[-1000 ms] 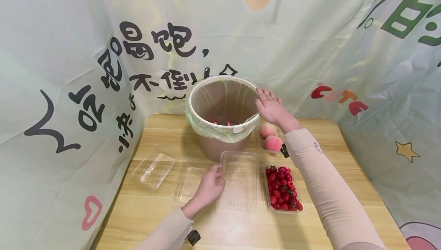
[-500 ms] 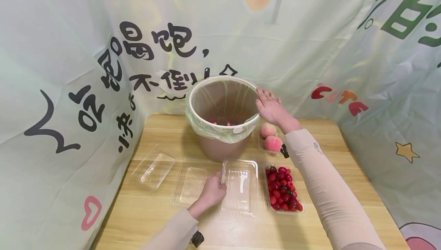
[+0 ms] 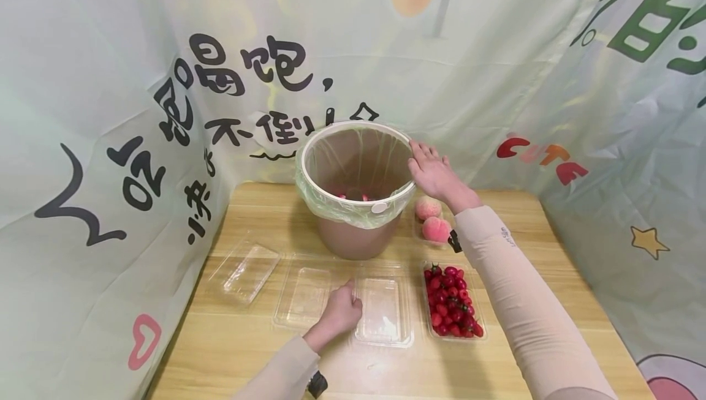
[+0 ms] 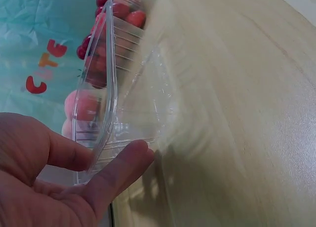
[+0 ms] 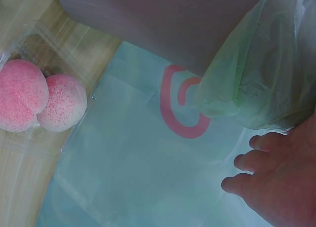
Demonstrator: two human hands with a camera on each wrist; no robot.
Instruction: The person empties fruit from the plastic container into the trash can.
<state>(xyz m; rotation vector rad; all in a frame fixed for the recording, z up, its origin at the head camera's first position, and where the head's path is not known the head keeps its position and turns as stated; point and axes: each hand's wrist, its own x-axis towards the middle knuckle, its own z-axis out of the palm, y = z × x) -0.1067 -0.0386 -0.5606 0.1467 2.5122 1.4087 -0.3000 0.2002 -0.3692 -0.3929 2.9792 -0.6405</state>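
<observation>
In the head view my left hand (image 3: 337,313) is at the left rim of a clear plastic container (image 3: 382,311) low over the table. The left wrist view shows its thumb and fingers pinching the wall of this clear plastic container (image 4: 111,84). My right hand (image 3: 436,173) rests with straight fingers on the right rim of a brownish trash bin (image 3: 358,237). A pale green bag (image 3: 325,203) lines the bin and folds over its edge. Small red pieces show at its bottom. In the right wrist view my right hand (image 5: 276,172) lies beside the bag (image 5: 222,89).
A second clear container (image 3: 303,296) lies left of the held one, and another (image 3: 250,274) sits farther left. To the right stands a box of small red fruit (image 3: 452,302). Behind it, two pink peaches (image 3: 436,230) sit in a clear box. Printed cloth (image 3: 474,81) encloses the table.
The clear container, tilted up a second ago, has come down toward the table with its near end shifted slightly forward to me. My right hand stays on the bin rim.
</observation>
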